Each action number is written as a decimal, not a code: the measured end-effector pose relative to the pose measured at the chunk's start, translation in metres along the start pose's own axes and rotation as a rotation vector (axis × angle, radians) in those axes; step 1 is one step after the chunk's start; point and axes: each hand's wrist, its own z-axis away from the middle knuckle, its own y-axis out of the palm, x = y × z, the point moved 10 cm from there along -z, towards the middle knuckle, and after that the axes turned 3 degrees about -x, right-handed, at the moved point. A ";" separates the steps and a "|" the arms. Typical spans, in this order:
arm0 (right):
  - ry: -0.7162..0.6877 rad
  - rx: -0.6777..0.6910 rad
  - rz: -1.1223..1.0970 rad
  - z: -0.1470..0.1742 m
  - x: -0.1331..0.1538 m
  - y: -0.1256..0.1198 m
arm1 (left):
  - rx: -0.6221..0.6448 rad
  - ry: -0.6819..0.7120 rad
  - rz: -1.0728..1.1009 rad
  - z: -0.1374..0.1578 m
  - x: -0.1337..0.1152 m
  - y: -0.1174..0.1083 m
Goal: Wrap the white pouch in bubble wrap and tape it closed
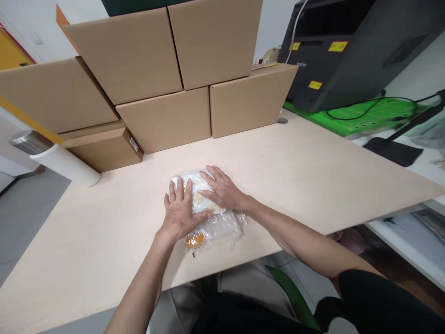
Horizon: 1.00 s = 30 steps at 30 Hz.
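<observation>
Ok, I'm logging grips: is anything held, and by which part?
Nothing looks gripped: the left hand rests on the left side of the wrapped package, the right hand on its upper right.

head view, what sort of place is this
Probably a packing corner in an office or stockroom: cardboard boxes stand stacked on the tabletop, a bubble-wrapped package lies in front of them, and what looks like a Brother printer sits to the right.
</observation>
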 end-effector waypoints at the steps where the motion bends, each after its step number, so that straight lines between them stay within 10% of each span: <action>1: -0.001 -0.003 0.002 0.000 -0.001 0.001 | 0.000 0.004 -0.007 0.000 0.000 0.000; 13: 0.085 0.029 -0.209 -0.006 -0.007 -0.001 | -0.015 -0.002 0.050 0.002 0.002 -0.007; 20: 0.613 -0.222 -0.883 -0.004 -0.065 -0.021 | -0.134 0.174 -0.034 0.052 -0.029 -0.034; 25: 0.572 -0.181 -0.925 -0.009 -0.060 -0.016 | -0.123 0.376 -0.131 0.074 -0.066 -0.024; 30: 0.539 -0.173 -0.882 -0.006 -0.055 -0.019 | -0.370 0.231 0.224 0.063 -0.039 -0.072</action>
